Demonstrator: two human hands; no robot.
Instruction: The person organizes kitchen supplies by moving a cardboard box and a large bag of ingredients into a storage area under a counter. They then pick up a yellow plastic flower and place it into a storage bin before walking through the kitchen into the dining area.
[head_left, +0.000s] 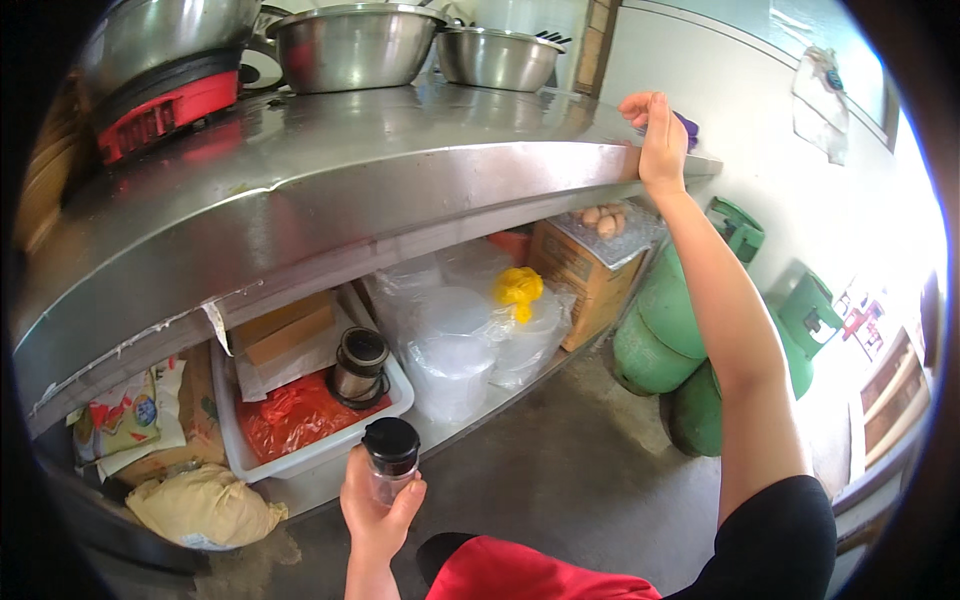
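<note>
My left hand (379, 499) is wrapped around a small clear jar (388, 487) with a black lid (391, 441), held upright in front of the lower shelf. My right arm stretches out to the far right end of the stainless steel counter (420, 161). There my right hand (661, 146) is at the counter's front edge, its fingers bent over the top. A purple thing (687, 131), perhaps a cloth, shows just behind this hand. Whether the fingers grip it is hidden.
Steel basins (352, 56) stand along the counter's back. Below, a white plastic tub (322, 446) holds red bags and a dark metal canister (358, 367). Wrapped plastic containers (450, 360) and a cardboard box (581, 277) sit beside it. Green gas cylinders (660, 322) stand at the right.
</note>
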